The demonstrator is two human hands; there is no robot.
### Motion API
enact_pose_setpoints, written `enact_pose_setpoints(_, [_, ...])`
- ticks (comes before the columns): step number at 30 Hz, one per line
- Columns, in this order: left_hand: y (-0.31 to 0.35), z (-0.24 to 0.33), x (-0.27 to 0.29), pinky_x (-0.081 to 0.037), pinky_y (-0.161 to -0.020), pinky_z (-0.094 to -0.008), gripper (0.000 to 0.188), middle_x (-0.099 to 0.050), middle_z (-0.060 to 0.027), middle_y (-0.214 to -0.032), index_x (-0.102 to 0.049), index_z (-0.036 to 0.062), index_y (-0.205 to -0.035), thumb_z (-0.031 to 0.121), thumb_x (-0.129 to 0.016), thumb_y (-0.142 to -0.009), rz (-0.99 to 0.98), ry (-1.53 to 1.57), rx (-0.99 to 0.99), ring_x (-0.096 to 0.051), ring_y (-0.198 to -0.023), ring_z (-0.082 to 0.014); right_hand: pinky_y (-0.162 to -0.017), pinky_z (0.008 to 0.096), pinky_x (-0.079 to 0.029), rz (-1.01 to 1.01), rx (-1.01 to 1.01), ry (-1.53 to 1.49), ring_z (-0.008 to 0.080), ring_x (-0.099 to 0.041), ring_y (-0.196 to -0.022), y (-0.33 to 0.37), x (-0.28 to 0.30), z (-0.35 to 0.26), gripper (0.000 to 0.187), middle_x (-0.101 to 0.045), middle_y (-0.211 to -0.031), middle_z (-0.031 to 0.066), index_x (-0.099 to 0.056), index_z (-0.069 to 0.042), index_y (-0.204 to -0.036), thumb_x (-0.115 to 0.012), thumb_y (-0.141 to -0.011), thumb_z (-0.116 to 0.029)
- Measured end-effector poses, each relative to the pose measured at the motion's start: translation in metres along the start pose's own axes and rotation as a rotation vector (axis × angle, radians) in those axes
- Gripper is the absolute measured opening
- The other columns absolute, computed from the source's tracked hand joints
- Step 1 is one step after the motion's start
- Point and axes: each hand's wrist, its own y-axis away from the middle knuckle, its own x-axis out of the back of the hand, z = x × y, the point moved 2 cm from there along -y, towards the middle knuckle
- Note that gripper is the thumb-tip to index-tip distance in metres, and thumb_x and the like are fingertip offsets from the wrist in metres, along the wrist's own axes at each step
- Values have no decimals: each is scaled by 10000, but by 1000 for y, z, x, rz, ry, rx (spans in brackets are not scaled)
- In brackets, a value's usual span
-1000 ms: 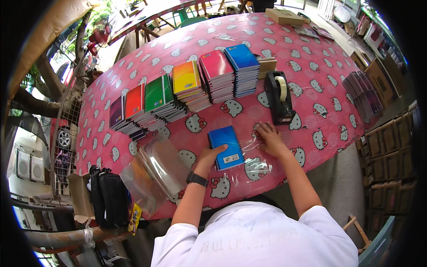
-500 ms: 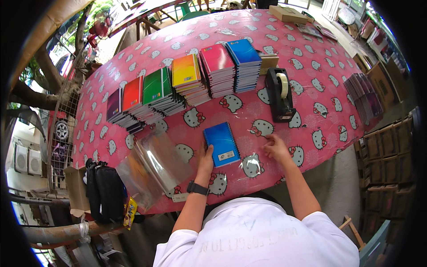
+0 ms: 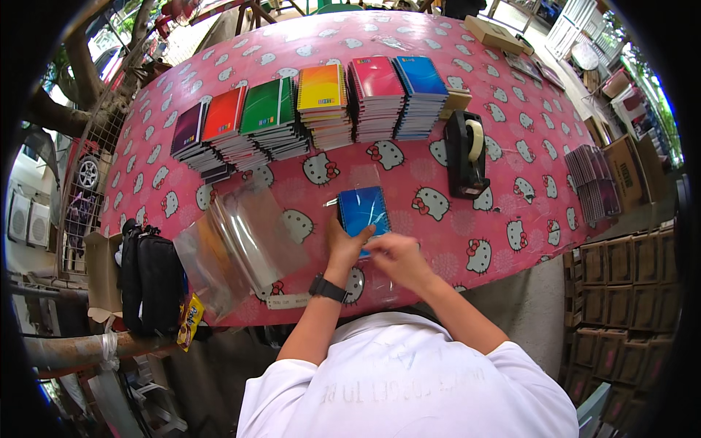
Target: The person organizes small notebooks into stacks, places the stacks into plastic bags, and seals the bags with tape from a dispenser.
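In the frame's middle, the left hand (image 3: 346,245) is holding a blue notebook (image 3: 361,207); I can't tell if the right hand (image 3: 403,260) is gripping.

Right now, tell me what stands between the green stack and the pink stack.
The yellow stack stands between the green stack and the pink stack; the head view shows it.

Both hands (image 3: 346,244) at a blue notebook (image 3: 361,207) on a pink patterned tablecloth (image 3: 438,244)
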Motion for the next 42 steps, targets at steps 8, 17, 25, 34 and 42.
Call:
enact_pose_setpoints(8, [1,10,12,-480,-845,-353,598,-602,-165,-1101,-414,-18,-1294,139,-700,-793,-163,69,-22,-606,-975,-245,-841,308,-472,272,-307,-354,238,-626,-967,-18,-12,54,423,-642,-1076,201,-541,83,-1179,-633,-796,-71])
enact_pose_setpoints(17, [23,0,28,-445,-842,-302,473,-588,-120,-1104,-496,-13,-1273,349,-374,-994,-30,216,118,-573,-950,-189,-891,330,-443,150,-364,-252,247,-580,-1015,-23,-11,43,617,-600,-1123,186,-476,78,-1233,-726,-745,-206])
enact_pose_setpoints(25, [20,-20,12,-365,-957,-402,533,-534,-239,-1182,-439,10,-1348,392,-302,-1002,-106,-122,76,-489,-1100,-340,-1059,570,-155,190,-53,756,377,-124,-1393,-12,-14,44,716,-153,-1536,120,-250,-98,-1450,-556,-859,-364])
enact_pose_setpoints(34, [13,5,14,-425,-868,-329,496,-624,-174,-1057,-476,-15,-1297,363,-368,-996,-199,46,170,-581,-939,-239,-1042,458,-289,468,-176,140,373,-313,-1319,-16,-12,54,794,-333,-1433,212,-311,-24,-1409,-672,-781,-350])
enact_pose_setpoints(42, [3,12,37,-429,-757,-277,343,-613,-47,-931,-591,-20,-1031,285,-441,-978,-165,95,269,-539,-827,-122,-867,355,-462,307,-368,-107,320,-594,-1013,-33,-25,30,783,-575,-1151,242,-428,55,-1298,-785,-648,-196])
